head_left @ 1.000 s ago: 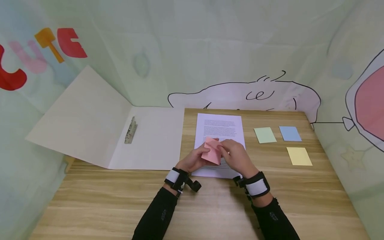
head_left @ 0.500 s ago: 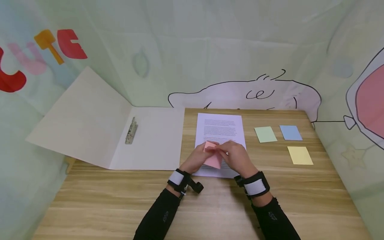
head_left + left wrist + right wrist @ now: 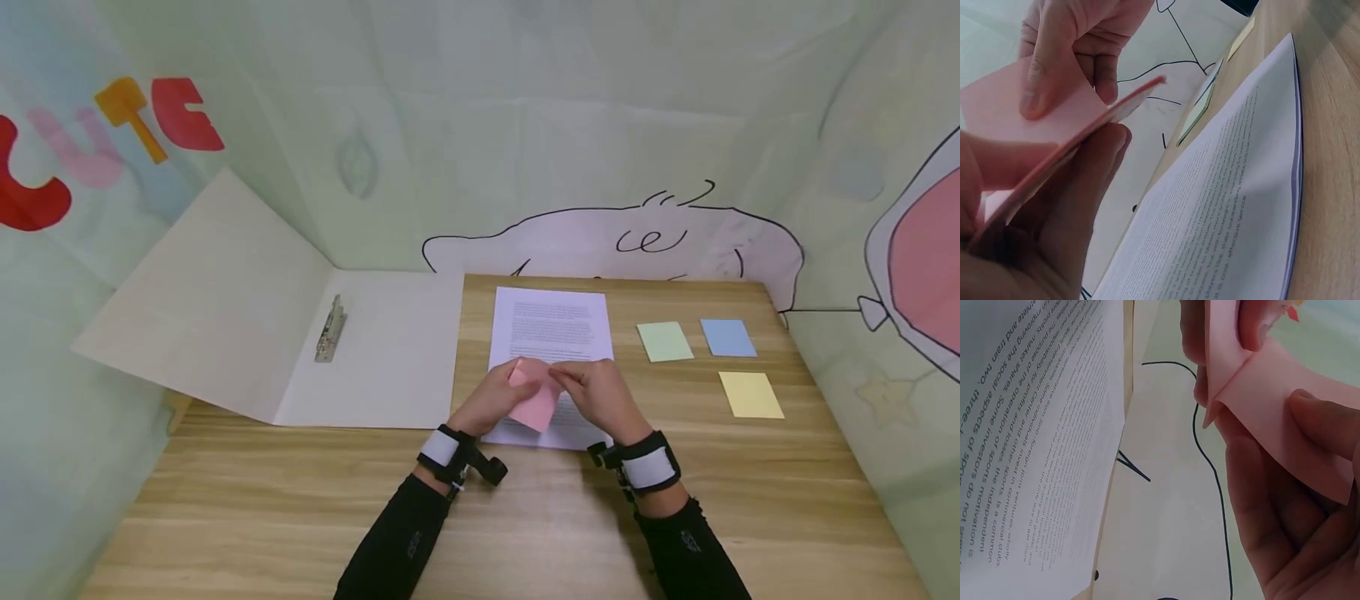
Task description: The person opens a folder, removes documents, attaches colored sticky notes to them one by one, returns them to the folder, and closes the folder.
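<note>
Above a printed document (image 3: 555, 325), my left hand (image 3: 487, 402) holds a pad of pink sticky notes (image 3: 534, 417), its thumb lying across the front. My right hand (image 3: 602, 396) pinches the top sticky note at the pad's upper right. Seen from the left wrist, that top sheet (image 3: 997, 94) stands at an angle off the thicker pad, under the right thumb. From the right wrist, the sheet (image 3: 1285, 400) bends away from the pad at a crease near the left thumb, gripped between right thumb and fingers. The document is several pages thick.
Green (image 3: 665, 342), blue (image 3: 728, 337) and yellow (image 3: 751, 395) sticky notes lie on the wooden table (image 3: 262, 500) at right. An open white folder (image 3: 390, 350) with a metal clip (image 3: 330, 329) is at left, its cover raised against the printed backdrop (image 3: 480, 100).
The top pink sheet was folded over between both hands; now it is drawn out from the pad. My right hand has moved slightly right, and the left thumb lies lower over the pad.
</note>
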A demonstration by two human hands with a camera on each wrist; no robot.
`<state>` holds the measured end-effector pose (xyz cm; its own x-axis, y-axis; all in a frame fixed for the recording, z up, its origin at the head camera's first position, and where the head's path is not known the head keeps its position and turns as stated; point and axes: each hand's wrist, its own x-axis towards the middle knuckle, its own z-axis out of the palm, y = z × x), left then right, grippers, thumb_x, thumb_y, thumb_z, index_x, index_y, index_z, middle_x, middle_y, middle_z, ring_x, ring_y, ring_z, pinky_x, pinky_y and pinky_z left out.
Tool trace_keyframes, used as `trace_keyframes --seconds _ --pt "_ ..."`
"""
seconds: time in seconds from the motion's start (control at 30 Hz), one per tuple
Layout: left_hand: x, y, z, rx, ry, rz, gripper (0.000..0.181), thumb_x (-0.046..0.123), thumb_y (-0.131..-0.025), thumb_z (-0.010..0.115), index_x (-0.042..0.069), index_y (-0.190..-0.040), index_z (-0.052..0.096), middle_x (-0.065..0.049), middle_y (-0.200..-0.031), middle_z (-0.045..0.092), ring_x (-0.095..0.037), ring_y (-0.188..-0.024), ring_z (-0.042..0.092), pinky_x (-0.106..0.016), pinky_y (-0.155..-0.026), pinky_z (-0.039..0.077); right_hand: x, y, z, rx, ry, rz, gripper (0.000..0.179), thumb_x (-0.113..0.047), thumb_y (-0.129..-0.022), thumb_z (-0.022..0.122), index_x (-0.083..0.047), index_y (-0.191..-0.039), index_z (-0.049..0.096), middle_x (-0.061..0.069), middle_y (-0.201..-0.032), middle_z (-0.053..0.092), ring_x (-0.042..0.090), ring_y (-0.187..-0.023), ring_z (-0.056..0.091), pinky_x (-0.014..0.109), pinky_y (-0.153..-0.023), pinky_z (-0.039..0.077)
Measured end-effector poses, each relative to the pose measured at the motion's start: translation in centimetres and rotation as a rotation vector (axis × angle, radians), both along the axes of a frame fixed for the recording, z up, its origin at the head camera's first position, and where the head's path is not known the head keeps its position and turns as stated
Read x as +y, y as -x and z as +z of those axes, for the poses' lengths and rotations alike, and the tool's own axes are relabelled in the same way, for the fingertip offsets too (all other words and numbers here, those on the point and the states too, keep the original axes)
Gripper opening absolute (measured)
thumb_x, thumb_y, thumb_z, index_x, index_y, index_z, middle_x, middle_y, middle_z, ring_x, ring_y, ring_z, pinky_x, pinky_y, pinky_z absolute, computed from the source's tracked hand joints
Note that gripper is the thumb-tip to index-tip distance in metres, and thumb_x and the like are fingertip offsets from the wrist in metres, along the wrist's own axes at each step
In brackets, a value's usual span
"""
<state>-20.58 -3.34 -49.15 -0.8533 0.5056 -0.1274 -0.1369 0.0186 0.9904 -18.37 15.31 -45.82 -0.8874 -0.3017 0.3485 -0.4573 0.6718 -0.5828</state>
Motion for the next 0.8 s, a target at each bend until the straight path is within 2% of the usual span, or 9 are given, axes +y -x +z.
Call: trace_keyframes --seconds 0.27,0.57,0.7,0.8 --pt "-0.1 -0.2 0.4 -0.004 0.050 0.009 0.040 0.001 -0.093 0.052 0.001 -0.133 0.050 -0.013 -0.097 0.062 -0.016 -0.074 0.060 -0.027 -0.064 0.050 0.3 0.1 -0.1 -0.023 0.040 -0.016 0.015 -0.010 -0.088 0.066 -0.004 -0.099 0.075 0.009 -0.091 0.072 0.010 -0.070 0.061 0.024 -0.055 0.044" --pt "-0.2 -0.5 0.9 -0.037 0.059 0.046 0.037 -0.001 -0.092 0.052 -0.003 -0.129 0.051 -0.013 -0.094 0.062 -0.015 -0.072 0.059 -0.026 -0.063 0.049 0.4 0.0 0.0 -0.080 0.126 -0.041 0.016 -0.013 -0.090 0.065 -0.004 -0.099 0.075 0.006 -0.081 0.071 0.012 -0.056 0.050 0.023 -0.046 0.035" --pt "-0.3 -0.7 1.0 -0.019 0.082 0.073 0.035 -0.002 -0.092 0.052 -0.002 -0.126 0.053 -0.012 -0.100 0.062 -0.015 -0.076 0.058 -0.025 -0.066 0.049 0.5 0.0 0.1 -0.134 0.187 -0.062 0.018 -0.016 -0.091 0.063 -0.004 -0.098 0.075 0.006 -0.078 0.071 0.016 -0.060 0.058 0.025 -0.049 0.040" --pt "-0.6 -0.6 1.1 -0.008 0.112 0.107 0.032 -0.003 -0.090 0.051 0.001 -0.122 0.056 -0.011 -0.101 0.060 -0.016 -0.074 0.057 -0.025 -0.064 0.047 0.8 0.2 0.4 -0.158 0.245 -0.131 0.021 -0.019 -0.092 0.062 -0.003 -0.098 0.075 0.008 -0.081 0.071 0.019 -0.066 0.063 0.026 -0.052 0.044"
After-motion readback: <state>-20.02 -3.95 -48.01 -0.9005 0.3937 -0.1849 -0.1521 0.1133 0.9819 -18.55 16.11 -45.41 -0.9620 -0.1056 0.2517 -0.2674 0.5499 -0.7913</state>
